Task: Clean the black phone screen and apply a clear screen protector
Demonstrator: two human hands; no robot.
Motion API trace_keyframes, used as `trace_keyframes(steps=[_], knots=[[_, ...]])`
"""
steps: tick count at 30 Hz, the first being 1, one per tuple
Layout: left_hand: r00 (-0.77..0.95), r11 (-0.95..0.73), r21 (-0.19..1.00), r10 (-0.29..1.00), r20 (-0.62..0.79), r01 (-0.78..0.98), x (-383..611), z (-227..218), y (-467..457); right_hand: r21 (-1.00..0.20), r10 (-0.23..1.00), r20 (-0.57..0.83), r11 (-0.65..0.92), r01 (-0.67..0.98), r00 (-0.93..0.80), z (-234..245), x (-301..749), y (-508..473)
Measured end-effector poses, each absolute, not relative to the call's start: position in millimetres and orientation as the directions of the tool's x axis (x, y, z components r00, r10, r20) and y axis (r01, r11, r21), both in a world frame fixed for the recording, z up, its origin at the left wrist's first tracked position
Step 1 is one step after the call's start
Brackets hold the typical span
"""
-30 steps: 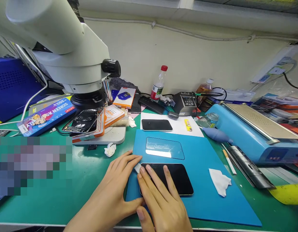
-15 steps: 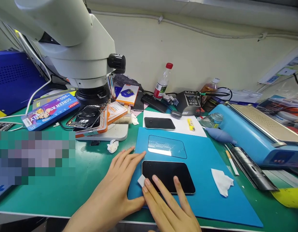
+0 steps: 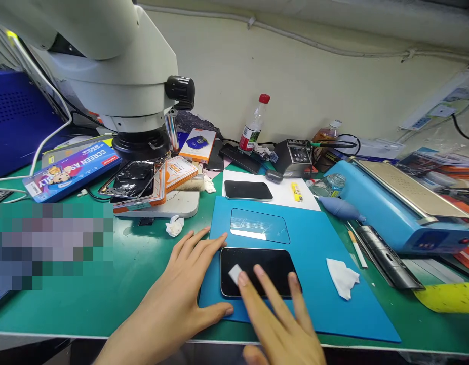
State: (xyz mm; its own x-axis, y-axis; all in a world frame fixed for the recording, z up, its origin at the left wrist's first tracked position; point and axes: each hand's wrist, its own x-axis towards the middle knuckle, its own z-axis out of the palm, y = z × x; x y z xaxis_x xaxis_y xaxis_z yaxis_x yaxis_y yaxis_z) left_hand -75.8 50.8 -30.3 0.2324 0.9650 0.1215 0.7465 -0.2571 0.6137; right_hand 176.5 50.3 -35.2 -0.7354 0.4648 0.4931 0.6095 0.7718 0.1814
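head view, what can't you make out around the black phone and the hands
- Near-left edge of the flat black glass phone: covered by the left hand and right hand.
- Small white wipe: mostly under the right fingertips; grip unclear.
- Green bench at left: pixelated patch.
- Wrists: cut off by the bottom edge.

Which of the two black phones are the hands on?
The near phone on the blue mat, under the right hand and beside the left hand; the other phone lies untouched on white paper.

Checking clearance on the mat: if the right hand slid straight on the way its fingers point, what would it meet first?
The right hand, fingers resting on the black phone, points up-left. Past the phone's far edge, it would likely first meet the clear glass panel.
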Motion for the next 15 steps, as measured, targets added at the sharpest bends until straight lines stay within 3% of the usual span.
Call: trace_keyframes(steps=[6, 11, 15], knots=[[0.257, -0.305, 0.584, 0.952, 0.165, 0.752, -76, -34, 53, 0.154, 0.44, 0.484, 0.808, 0.569, -0.756, -41, 166, 45], [0.229, -0.253, 0.606, 0.966, 0.119, 0.754, -75, -31, 52, 0.067, 0.534, 0.521, 0.752, 0.656, -0.666, -31, 175, 49], [0.235, -0.271, 0.599, 0.962, 0.139, 0.754, -74, -28, 52, 0.072, 0.452, 0.532, 0.818, 0.571, -0.716, -32, 163, 53]])
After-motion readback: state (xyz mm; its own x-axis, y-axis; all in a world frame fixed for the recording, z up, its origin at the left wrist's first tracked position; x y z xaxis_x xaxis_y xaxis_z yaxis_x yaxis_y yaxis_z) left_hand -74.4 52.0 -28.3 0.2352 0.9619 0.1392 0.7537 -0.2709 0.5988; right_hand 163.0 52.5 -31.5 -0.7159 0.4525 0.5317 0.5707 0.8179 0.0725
